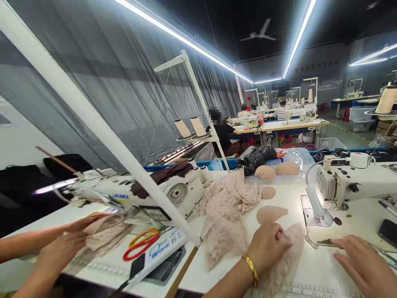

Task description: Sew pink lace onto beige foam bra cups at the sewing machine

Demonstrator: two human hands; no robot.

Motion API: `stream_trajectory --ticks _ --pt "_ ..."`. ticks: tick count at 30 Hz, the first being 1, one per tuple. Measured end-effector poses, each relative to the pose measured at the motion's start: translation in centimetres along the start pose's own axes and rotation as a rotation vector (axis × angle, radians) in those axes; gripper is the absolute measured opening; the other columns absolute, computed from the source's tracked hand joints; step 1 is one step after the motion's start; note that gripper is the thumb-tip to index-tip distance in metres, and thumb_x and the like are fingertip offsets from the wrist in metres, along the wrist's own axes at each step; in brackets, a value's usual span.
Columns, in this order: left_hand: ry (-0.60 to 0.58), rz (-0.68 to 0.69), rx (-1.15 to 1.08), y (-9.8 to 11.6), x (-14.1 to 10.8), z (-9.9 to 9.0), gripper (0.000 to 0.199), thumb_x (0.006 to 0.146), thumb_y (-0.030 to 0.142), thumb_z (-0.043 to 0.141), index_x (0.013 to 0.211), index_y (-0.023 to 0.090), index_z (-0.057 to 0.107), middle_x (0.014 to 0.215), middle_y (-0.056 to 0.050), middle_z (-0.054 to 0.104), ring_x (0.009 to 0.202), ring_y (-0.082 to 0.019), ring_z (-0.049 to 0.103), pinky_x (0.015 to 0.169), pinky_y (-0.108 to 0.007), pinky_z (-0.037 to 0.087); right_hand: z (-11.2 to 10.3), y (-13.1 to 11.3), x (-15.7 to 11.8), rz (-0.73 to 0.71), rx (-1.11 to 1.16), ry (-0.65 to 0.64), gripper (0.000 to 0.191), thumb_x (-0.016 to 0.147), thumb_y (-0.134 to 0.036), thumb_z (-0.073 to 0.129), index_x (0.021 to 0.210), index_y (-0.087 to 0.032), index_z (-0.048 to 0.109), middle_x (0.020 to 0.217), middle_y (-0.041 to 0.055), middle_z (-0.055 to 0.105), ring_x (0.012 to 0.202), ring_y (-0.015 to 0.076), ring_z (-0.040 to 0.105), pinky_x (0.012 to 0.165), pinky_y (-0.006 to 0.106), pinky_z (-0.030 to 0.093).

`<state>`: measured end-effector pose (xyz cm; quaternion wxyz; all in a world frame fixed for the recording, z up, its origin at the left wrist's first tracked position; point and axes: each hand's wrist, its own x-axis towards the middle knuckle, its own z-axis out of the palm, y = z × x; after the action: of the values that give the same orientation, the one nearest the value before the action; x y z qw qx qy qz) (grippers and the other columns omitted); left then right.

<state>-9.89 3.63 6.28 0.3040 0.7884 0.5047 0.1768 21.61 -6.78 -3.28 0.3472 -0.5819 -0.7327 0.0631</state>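
My left hand (268,246), with a gold bracelet at the wrist, is closed on a beige lace piece (287,258) that hangs down over the white table. My right hand (366,263) lies with its fingers spread beside the sewing machine's plate, its fingertips near a thin dark tool (326,242). A white sewing machine (341,182) stands at the right. Beige fabric cutouts (270,214) lie above my left hand, and a heap of beige lace (231,207) is to its left.
At the left, a co-worker's hands (66,240) hold beige fabric near a second machine (176,192). Red and orange scissors (141,244) lie by a white control box (163,252). A slanted white pole (124,153) crosses the left side. A phone (388,232) rests far right.
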Motion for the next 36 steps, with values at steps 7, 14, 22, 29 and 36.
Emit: stream_trajectory --ticks 7,14,22,29,36 --pt "-0.055 0.178 -0.350 3.1 -0.8 0.5 0.016 0.087 0.033 0.072 0.082 0.019 0.077 0.085 -0.004 0.065 0.084 -0.020 0.058 0.078 -0.030 0.042 2.7 -6.8 3.3 0.412 0.798 -0.008 0.064 0.090 -0.070 0.072 0.143 -0.035 0.066 0.141 0.0081 0.072 0.122 0.0322 0.069 0.104 0.044 0.056" --pt "-0.321 -0.156 -1.158 2.7 -2.3 0.5 0.051 0.064 0.048 0.097 0.088 0.017 0.065 0.077 0.001 0.059 0.068 -0.012 0.049 0.068 -0.025 0.038 1.5 -9.4 4.8 0.405 1.071 -0.107 0.047 0.090 -0.070 0.074 0.088 -0.023 0.068 0.082 -0.0010 0.062 0.080 0.0196 0.056 0.074 0.029 0.047" --pt "-0.140 -0.042 -1.273 3.5 -1.7 4.3 0.070 0.055 0.051 0.104 0.069 0.019 0.043 0.095 -0.006 0.066 0.083 -0.017 0.057 0.076 -0.027 0.042 1.5 -9.5 4.1 0.350 0.733 0.027 0.053 0.090 -0.073 0.069 0.074 -0.025 0.056 0.077 -0.0026 0.052 0.074 0.0187 0.050 0.069 0.029 0.045" --pt "-0.008 0.056 -1.100 2.5 -1.5 5.2 0.079 0.059 0.066 0.099 0.065 0.020 0.035 0.075 0.003 0.048 0.068 -0.010 0.037 0.068 -0.025 0.031 0.7 -10.0 3.9 0.352 0.779 0.057 0.052 0.090 -0.072 0.069 0.074 -0.025 0.052 0.083 0.0000 0.061 0.081 0.0216 0.058 0.076 0.031 0.050" --pt "-0.039 -0.079 -1.122 1.2 -1.9 4.4 0.078 0.050 0.060 0.105 0.100 0.019 0.060 0.087 0.002 0.056 0.073 -0.012 0.049 0.069 -0.024 0.035 0.0 -10.0 4.0 0.280 0.603 0.016 0.043 0.096 -0.067 0.063 0.080 -0.027 0.063 0.084 0.0005 0.063 0.082 0.0216 0.059 0.079 0.030 0.051"
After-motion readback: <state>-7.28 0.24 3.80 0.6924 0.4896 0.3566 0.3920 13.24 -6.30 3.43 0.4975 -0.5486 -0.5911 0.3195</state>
